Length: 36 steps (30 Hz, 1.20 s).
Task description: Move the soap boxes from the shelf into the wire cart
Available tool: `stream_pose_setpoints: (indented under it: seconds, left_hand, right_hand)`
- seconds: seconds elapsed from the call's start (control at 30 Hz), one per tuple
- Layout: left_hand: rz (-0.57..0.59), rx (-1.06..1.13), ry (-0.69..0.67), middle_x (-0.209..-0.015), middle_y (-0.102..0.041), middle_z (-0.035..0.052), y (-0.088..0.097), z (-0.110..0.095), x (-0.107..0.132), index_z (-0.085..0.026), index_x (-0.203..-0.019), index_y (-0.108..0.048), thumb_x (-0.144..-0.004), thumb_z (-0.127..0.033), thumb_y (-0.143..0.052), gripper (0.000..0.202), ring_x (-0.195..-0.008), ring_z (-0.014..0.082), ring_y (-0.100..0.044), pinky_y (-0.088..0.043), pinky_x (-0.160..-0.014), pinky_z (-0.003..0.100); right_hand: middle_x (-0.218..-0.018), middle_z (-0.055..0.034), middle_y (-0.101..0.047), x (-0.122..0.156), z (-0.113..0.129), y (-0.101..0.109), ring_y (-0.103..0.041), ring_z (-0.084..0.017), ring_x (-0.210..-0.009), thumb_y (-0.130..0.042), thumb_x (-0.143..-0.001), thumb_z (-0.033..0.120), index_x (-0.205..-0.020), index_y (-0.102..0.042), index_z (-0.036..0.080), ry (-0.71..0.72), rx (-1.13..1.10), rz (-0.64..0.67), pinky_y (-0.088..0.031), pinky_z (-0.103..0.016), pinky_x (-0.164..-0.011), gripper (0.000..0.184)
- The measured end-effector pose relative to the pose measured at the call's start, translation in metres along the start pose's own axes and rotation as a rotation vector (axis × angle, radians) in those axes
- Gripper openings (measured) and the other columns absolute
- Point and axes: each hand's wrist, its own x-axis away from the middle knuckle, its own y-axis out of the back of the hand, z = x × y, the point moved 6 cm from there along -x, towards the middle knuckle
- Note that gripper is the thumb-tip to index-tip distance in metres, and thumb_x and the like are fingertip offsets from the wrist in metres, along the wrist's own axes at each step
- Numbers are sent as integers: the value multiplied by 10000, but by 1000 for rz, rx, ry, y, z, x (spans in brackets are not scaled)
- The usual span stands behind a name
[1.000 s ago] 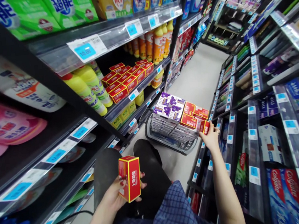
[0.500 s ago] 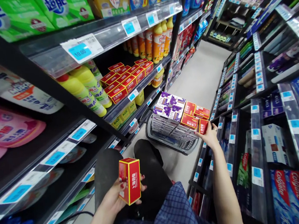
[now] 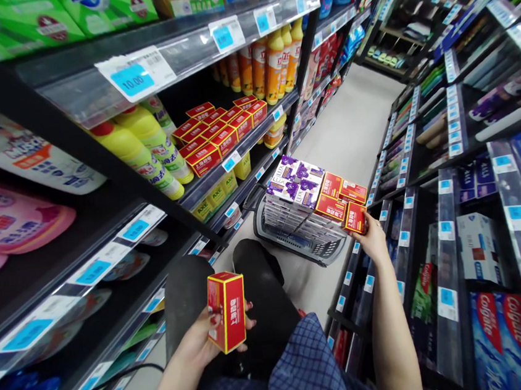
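Observation:
Upright in my left hand [image 3: 206, 343], in front of my knees, is a red and yellow soap box [image 3: 229, 313], with my fingers wrapped round it. My right hand [image 3: 371, 236] reaches forward and grips another red box [image 3: 355, 218] at the near right corner of a stack. Touching that box are more red boxes [image 3: 331, 206], lying flat beside purple and white LUX boxes [image 3: 297, 182]. These sit high on a grey shopping basket [image 3: 265, 235], which stands on the floor. What lies under the top layer is mostly hidden.
On the left shelf [image 3: 221, 171] are several red boxes [image 3: 221, 138], yellow bottles [image 3: 145, 157] and orange bottles [image 3: 274, 69]. The right shelves hold toothpaste boxes [image 3: 504, 343] close to my right arm. A pale floor aisle [image 3: 346, 124] runs ahead between the shelves.
The red box under my right hand has turned slightly and now lies flatter, in line with the stack. My left hand and its box have barely moved.

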Motion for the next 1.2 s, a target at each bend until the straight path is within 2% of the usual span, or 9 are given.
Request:
stream_pose_setpoints:
  seconds: [0.1,0.2,0.37,0.53,0.7,0.83,1.0,1.2]
  left_hand:
    - [-94,4,1,-1086,-640,82,-6,-2,2,-171,-1088,-625,-733,-236,-699,369,-936,285,-634,-594,-633,384]
    - [-185,26,-24,-1029,-663,76,-20,-5,3,-156,-1037,-652,-695,-241,-736,363,-885,278,-646,-593,-595,381]
    - [-225,14,-40,-1004,-673,69,-37,-7,3,-159,-1000,-664,-656,-255,-766,371,-882,282,-649,-590,-580,364]
    - [-185,22,-63,-1035,-661,81,-26,-5,3,-169,-1038,-649,-701,-234,-732,354,-899,294,-645,-586,-591,374]
    - [-118,57,-5,-1061,-646,99,-9,-1,1,-160,-1065,-641,-721,-192,-711,352,-911,292,-640,-583,-630,430]
    - [-135,52,-13,-1078,-637,111,-15,-3,1,-157,-1066,-642,-718,-200,-714,358,-923,308,-635,-581,-628,436]
    - [-174,61,-27,-1062,-640,118,-26,-4,1,-149,-1061,-644,-724,-183,-703,343,-904,307,-639,-580,-622,438]
    - [-159,55,9,-1055,-644,107,-14,1,-1,-163,-1050,-649,-699,-208,-731,364,-912,308,-637,-581,-608,428]
  right_hand:
    - [-1178,-207,-498,1,4,-1,-549,-259,-912,-608,-597,461,-1311,-453,35,-2,-11,11,-429,-440,-877,846]
    - [-1194,-205,-482,0,2,-3,-553,-249,-897,-605,-594,449,-1328,-436,38,16,-33,21,-438,-439,-865,858]
    - [-1195,-197,-482,-2,-4,-5,-550,-246,-904,-619,-588,449,-1330,-435,61,28,-53,1,-448,-430,-853,857]
    - [-1184,-202,-485,-3,-4,-6,-552,-244,-893,-622,-594,475,-1303,-453,69,31,-58,-20,-446,-442,-854,834]
    - [-1198,-208,-480,-3,-1,-6,-556,-251,-901,-609,-617,484,-1291,-465,73,45,-49,-40,-452,-446,-848,802]
    - [-1198,-217,-479,-3,1,-5,-563,-240,-859,-599,-644,508,-1280,-467,60,47,-48,-55,-456,-444,-840,790]
    - [-1201,-219,-461,-3,4,-4,-546,-250,-937,-599,-650,494,-1273,-464,49,65,-67,-65,-452,-441,-876,777]
    - [-1216,-207,-440,-4,1,-7,-548,-242,-948,-595,-662,433,-1279,-458,65,83,-104,-71,-464,-439,-873,732]
